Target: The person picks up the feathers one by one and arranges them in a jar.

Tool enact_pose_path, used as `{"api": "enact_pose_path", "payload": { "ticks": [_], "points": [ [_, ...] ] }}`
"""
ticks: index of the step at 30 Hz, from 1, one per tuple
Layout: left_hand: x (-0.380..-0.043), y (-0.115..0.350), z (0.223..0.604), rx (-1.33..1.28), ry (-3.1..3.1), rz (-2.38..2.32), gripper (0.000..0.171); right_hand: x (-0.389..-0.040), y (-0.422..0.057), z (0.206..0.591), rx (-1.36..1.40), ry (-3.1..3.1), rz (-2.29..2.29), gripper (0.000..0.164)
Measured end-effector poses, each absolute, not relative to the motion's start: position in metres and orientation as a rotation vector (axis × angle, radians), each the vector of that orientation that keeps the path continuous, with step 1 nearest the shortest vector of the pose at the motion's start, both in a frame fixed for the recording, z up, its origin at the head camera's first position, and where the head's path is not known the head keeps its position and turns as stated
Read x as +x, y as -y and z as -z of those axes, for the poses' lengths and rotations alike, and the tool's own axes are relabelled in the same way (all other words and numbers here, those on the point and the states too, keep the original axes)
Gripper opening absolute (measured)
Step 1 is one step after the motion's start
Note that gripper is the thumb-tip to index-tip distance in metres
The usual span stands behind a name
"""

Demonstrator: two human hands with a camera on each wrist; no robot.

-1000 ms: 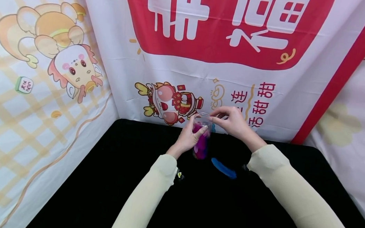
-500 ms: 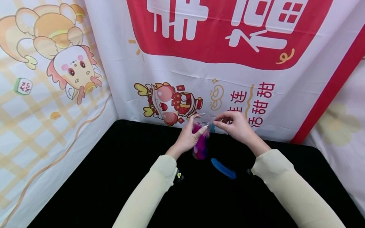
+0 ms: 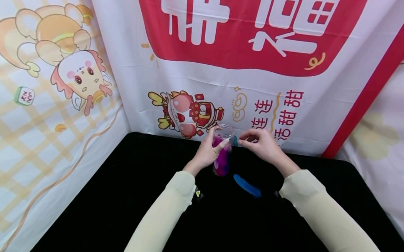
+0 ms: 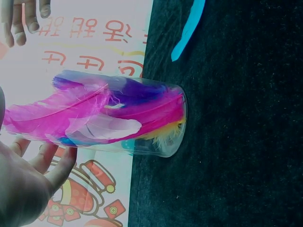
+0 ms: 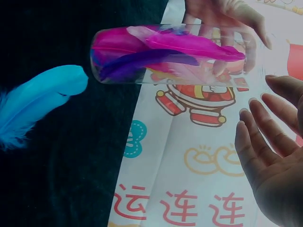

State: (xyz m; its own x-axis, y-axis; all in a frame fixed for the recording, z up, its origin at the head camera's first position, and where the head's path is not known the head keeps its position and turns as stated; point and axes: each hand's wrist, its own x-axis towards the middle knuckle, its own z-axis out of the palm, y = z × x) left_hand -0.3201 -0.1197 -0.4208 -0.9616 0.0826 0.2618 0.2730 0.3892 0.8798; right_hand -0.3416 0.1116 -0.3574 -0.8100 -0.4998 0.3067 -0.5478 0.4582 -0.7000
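A clear jar [image 3: 223,154] with several feathers inside stands upright or nearly so over the far part of the black table. Pink, purple, white and yellow feathers [image 4: 123,113] show through its wall. My left hand [image 3: 207,149] grips the jar near its top, fingers round one side and thumb across the front. To the right of the jar's mouth, apart from it, my right hand [image 3: 261,145] hovers with loosely bent fingers; nothing shows between them in the right wrist view. A blue feather [image 3: 247,186] lies on the table, right of the jar's base.
The black table [image 3: 131,198] reaches back to a white and red printed cloth [image 3: 205,76]. Another printed cloth [image 3: 49,132] stands along the left side. A small dark object with a yellow-green spot [image 3: 198,194] is by the left sleeve.
My right hand has moved away from the jar's rim, to the right and slightly down. The left hand and the jar have stayed in place, and so has the blue feather.
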Motion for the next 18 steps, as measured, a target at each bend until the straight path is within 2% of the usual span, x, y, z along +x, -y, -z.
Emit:
{"api": "enact_pose_path", "payload": {
  "ticks": [18],
  "points": [
    [-0.321, 0.120, 0.422, -0.343, 2.460, 1.600, 0.063, -0.344, -0.125, 0.385, 0.891, 2.726, -1.266, 0.020]
  ]
}}
